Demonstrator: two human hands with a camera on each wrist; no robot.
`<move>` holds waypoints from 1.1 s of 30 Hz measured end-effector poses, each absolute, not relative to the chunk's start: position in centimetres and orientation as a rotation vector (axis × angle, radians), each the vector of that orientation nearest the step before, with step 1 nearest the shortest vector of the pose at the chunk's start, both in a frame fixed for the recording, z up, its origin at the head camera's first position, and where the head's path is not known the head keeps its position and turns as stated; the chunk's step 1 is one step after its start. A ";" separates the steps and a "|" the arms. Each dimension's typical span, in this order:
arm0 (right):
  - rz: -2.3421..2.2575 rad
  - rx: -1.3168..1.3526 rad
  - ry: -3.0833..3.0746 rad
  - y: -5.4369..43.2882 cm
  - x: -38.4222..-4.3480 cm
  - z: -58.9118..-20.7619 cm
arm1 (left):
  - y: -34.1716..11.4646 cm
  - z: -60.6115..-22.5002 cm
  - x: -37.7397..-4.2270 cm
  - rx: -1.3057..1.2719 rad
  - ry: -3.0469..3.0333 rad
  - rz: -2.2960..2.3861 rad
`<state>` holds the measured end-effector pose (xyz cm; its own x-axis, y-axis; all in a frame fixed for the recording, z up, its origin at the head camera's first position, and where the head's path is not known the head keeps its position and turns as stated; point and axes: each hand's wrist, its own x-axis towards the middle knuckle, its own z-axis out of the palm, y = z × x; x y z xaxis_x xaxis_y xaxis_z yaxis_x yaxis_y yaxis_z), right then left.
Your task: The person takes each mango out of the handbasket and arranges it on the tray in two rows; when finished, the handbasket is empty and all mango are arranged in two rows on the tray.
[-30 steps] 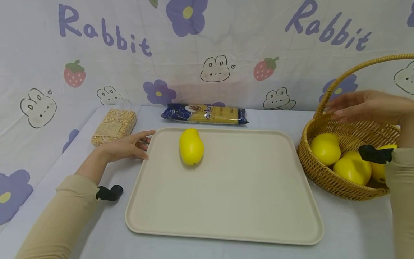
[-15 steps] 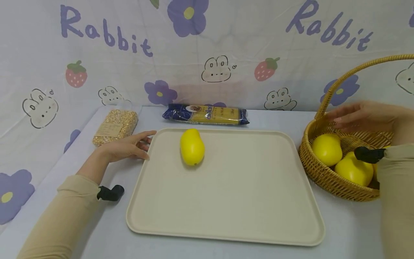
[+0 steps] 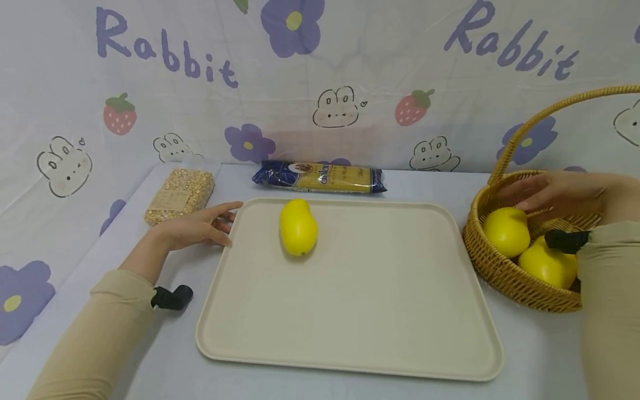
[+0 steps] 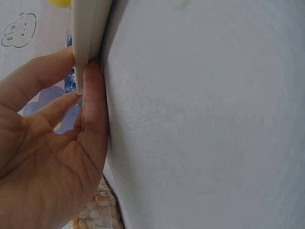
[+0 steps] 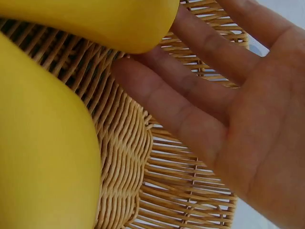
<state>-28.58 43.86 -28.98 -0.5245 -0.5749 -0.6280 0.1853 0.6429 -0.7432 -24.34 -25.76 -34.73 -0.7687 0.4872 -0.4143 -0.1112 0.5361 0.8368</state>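
Observation:
My left hand [image 3: 192, 229] pinches the left rim of a beige tray [image 3: 350, 311] near its far corner; in the left wrist view the fingers [image 4: 43, 76] lie on both sides of the tray edge [image 4: 88, 38]. One yellow mango [image 3: 298, 228] lies on the tray at the back left. At the right, my right hand [image 3: 562, 191] reaches into a wicker basket [image 3: 500, 283], fingers extended behind a mango [image 3: 506, 230]. In the right wrist view its fingertips are right at that mango's [image 5: 119, 24] end. Another mango [image 3: 547, 264] sits nearer in the basket, partly behind the sleeve.
A blue and yellow pasta packet [image 3: 320, 176] lies behind the tray. Left of it is a clear bag of corn kernels [image 3: 180, 191], close to my left wrist. The basket's tall handle [image 3: 530, 122] arches over its opening. A printed cloth [image 3: 375, 66] hangs behind the table.
My right hand has come down from above the basket's far rim into the basket, to the mango nearest the tray. The left hand has stayed at the tray rim.

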 end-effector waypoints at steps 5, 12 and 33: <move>-0.973 -0.229 1.870 43.4 -28.1 -29.1 | -25.7 -34.8 -24.4 0.300 2.148 1.229; -0.970 -0.174 1.826 43.1 -27.9 -29.3 | -25.7 -34.8 -24.4 0.303 2.147 1.230; -1.004 -0.256 1.713 42.8 -28.2 -29.1 | -25.6 -34.6 -24.2 0.294 2.152 1.221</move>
